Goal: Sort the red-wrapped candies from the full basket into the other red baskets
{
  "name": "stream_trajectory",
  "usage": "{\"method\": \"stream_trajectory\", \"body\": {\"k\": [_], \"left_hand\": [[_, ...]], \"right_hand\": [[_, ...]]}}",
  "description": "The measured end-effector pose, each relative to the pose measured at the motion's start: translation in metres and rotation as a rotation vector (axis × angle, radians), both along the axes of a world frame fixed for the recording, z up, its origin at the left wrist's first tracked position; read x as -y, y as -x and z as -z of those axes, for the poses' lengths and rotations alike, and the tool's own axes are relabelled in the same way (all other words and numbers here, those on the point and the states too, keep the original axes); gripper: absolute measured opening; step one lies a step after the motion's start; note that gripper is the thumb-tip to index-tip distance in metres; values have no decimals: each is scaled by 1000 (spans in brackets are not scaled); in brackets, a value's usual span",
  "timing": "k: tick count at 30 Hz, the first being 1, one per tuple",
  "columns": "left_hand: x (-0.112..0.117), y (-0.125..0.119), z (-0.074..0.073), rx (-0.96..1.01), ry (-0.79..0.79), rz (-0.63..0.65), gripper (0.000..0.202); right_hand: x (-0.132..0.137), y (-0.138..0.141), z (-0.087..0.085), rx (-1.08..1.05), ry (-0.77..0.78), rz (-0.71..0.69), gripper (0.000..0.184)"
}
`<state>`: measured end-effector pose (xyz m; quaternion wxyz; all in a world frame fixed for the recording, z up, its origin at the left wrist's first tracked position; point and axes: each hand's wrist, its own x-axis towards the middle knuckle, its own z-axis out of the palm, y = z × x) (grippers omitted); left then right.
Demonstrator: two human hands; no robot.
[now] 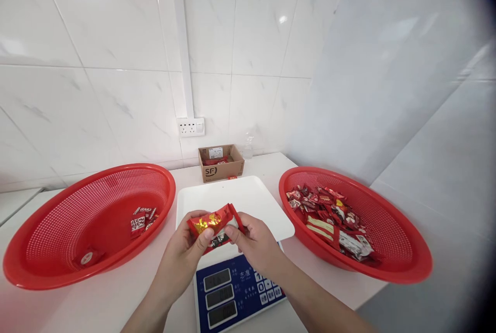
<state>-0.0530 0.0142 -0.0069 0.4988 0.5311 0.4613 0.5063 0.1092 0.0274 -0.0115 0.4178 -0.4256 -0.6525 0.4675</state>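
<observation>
Red packets (213, 221): held between left grip (185, 251) and right grip (259, 244), both closed on them, above white scale (242, 194).

The right hand (256, 240) hides some scale keys (268, 285) (display digits (222, 293) too faint to read)

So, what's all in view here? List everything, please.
Oval perforated plastic baskets: 2, red, flanking scale
Flat-panned digital scale: 1, white-blue, centre
Small wrapped packets: many, mostly red, in baskets and box
Open cardboard box: 1, brown, behind scale
Clear plastic bottle: 1, colourless, beside box
Rectangular wall socket: 1, white, on marbled tiled wall
Straight conduit: 1, white, above socket
Smooth table: 1, white, under scale
Shiny foil packets: count unclear, mainly red, in both hands
Left hand, right hand: 2, bare, over scale
</observation>
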Motion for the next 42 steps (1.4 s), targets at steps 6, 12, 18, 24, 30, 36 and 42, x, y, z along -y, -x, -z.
{"method": "stream_trajectory", "body": {"k": [6, 12, 18, 24, 30, 36, 42], "left_hand": [[1, 6, -2, -109, -13, 60, 27], [5, 6, 3, -54, -18, 108, 24], [8, 4, 7, -25, -28, 75, 27], [6, 2, 3, -49, -12, 125, 28], [5, 1, 2, 9, -49, 172, 27], [7, 1, 3, 10, -16, 71, 32], [11, 2, 6, -56, -73, -22, 34]], "right_hand": [[4, 0, -6, 15, 8, -66, 34], [7, 3, -8, -21, -32, -102, 31], [11, 5, -10, -114, 11, -141, 28], [11, 5, -9, -57, -6, -127, 28], [13, 7, -4, -24, -36, -37, 31], [13, 10, -3, -41, 40, -58, 33], [13, 10, -10, -93, 2, -209, 35]]}}
